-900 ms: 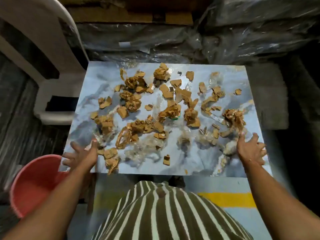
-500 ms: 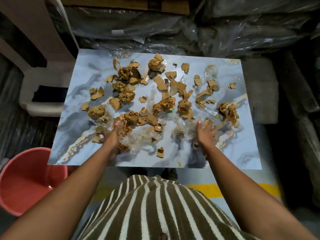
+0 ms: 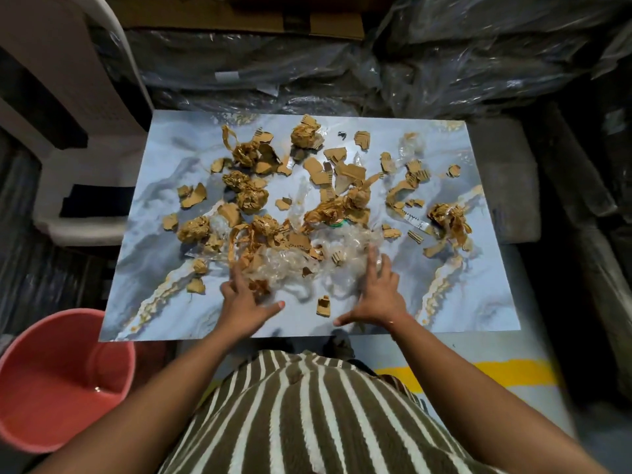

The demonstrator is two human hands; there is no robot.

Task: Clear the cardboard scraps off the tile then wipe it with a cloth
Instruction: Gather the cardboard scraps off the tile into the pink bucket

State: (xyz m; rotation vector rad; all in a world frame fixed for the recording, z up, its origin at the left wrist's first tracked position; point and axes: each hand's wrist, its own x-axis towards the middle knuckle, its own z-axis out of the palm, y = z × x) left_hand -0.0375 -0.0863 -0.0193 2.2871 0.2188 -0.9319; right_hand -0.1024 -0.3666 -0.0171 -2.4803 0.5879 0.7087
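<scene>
A blue-grey marbled tile (image 3: 154,206) lies flat in front of me, strewn with several brown cardboard scraps (image 3: 246,196) and crumpled clear plastic wrap (image 3: 290,265). My left hand (image 3: 244,304) lies on the tile near its front edge with fingers spread, touching the left side of the plastic and scraps. My right hand (image 3: 374,295) lies flat with spread fingers against the right side of the same clump. One small scrap (image 3: 323,306) sits between my hands. No cloth is in view.
A pink bucket (image 3: 51,378) with water stands on the floor at the lower left. A white plastic chair (image 3: 68,107) is at the left. Black plastic-wrapped bundles (image 3: 342,73) line the far side, and a grey block (image 3: 506,179) sits right of the tile.
Both hands came in from the tile's outer front corners toward the middle, pushing plastic wrap and scraps into a clump between them.
</scene>
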